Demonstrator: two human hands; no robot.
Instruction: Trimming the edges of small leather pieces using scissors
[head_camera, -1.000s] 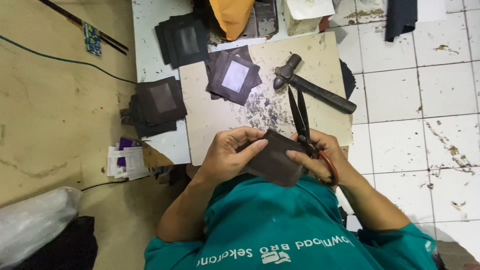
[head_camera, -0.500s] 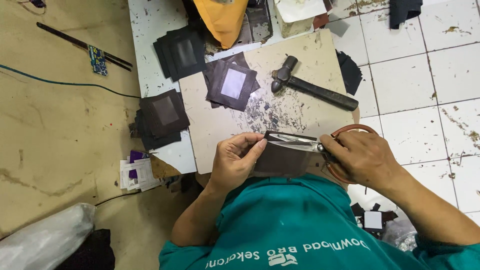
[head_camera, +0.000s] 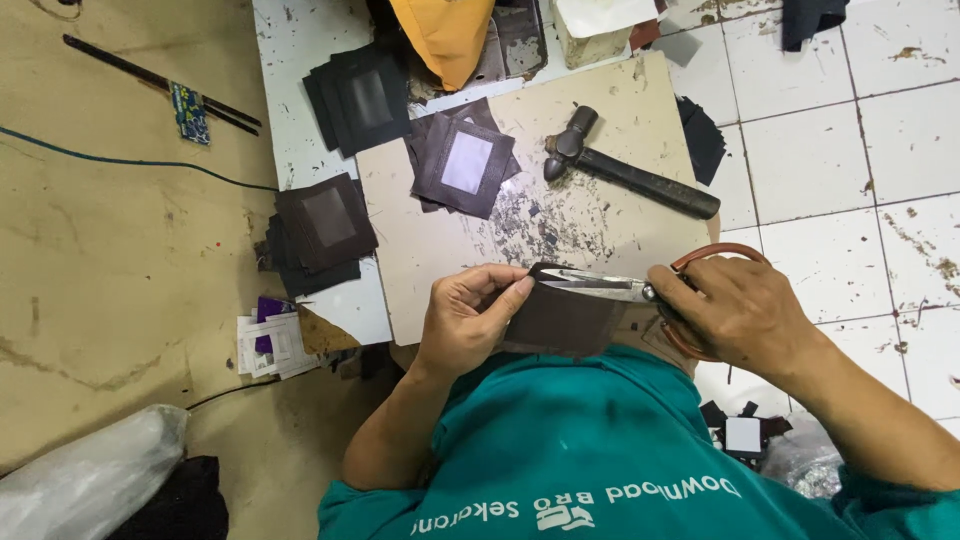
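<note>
The left hand (head_camera: 470, 325) pinches a dark brown, flat rectangular piece of leather-like material (head_camera: 560, 320) by its left edge, fingers (head_camera: 500, 295) closed firmly over the top and thumb beneath, holding it in the air just in front of the body, above the near edge of the beige board (head_camera: 600, 90) that serves as the tabletop. The right hand (head_camera: 745, 315) is wrapped shut around the reddish-brown loop handles of a pair of large steel scissors (head_camera: 600, 288), whose blades lie along the top edge of the piece and point straight toward the left fingertips. That is the main hazard: the blade tips sit very near those fingertips, so a stroke carried too far could nick them. Because the piece is gripped at one end only and is unsupported, it could flex or twist under the blades and leave a crooked or over-deep cut. A loosened pinch might drop it among the dark scraps (head_camera: 560, 225) littering the board. The black-handled hammer (head_camera: 625, 175) and the stack of dark framed squares (head_camera: 462, 160) lie well apart and seem unlikely to interfere.
</note>
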